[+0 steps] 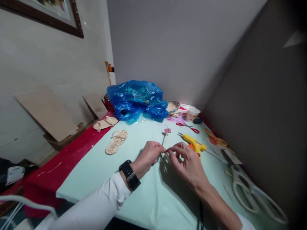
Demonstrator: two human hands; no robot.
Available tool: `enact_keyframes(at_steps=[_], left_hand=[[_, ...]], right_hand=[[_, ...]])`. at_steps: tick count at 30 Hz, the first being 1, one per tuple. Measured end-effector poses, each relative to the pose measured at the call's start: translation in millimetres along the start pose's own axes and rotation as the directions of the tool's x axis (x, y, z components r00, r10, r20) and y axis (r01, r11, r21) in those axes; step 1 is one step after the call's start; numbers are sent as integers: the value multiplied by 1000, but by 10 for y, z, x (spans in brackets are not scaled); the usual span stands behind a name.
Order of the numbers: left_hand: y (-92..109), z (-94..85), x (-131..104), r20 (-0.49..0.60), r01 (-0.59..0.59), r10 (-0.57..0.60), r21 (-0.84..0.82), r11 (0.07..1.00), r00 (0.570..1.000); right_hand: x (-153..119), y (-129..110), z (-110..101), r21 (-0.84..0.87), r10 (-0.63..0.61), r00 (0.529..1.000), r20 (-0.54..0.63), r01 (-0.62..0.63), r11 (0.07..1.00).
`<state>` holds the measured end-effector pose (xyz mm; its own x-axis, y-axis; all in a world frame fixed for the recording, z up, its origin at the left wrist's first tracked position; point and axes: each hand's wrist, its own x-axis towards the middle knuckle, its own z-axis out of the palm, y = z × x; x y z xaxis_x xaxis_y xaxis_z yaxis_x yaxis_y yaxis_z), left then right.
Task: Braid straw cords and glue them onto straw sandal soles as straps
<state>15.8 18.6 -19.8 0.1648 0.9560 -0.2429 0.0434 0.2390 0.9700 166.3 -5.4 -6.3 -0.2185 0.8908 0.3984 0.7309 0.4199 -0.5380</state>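
Observation:
My left hand (152, 151), with a black watch on its wrist, is closed in a pinch over the pale green tabletop. Its fingertips grip the near end of a thin pale strand (166, 140). That strand runs away from me to a pink binder clip (167, 130). Touching or almost touching the left fingertips, my right hand (188, 161) has thumb and forefinger pinched at the same spot; what lies between them is too small to make out. Right of the strand lies a yellow glue gun (195, 142). Two small woven sandals (116, 142) (105, 123) rest to the left.
A blue plastic bag (136, 99) fills the back, beside a woven basket (173, 106) and a paper cup (192, 113). Red-handled scissors (188, 127) lie in front of the cup. Large scissors (244, 188) and orange-handled scissors (217, 139) lie along the right edge, by the grey wall.

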Motion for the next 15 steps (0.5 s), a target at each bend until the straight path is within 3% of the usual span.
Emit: enact_keyframes(at_steps=[2,4,10,15], left_hand=[[-3,-2,-1,-1,-16,16,13,1000,1000],[-15,5,1,-6,-36,36,36,999,999],[-56,61,13,-48,-125,132,120,985,990],[-41,67,18,-71,-177,192,181,967,979]], right_hand=[[70,45,-44,153,179,984,6,-178,972],[126,100,-42,217,253,966,52,-259,941],[161,155,140,465,324,908,265,-414,782],[152,131,178,601,365,879,305,-476,642]])
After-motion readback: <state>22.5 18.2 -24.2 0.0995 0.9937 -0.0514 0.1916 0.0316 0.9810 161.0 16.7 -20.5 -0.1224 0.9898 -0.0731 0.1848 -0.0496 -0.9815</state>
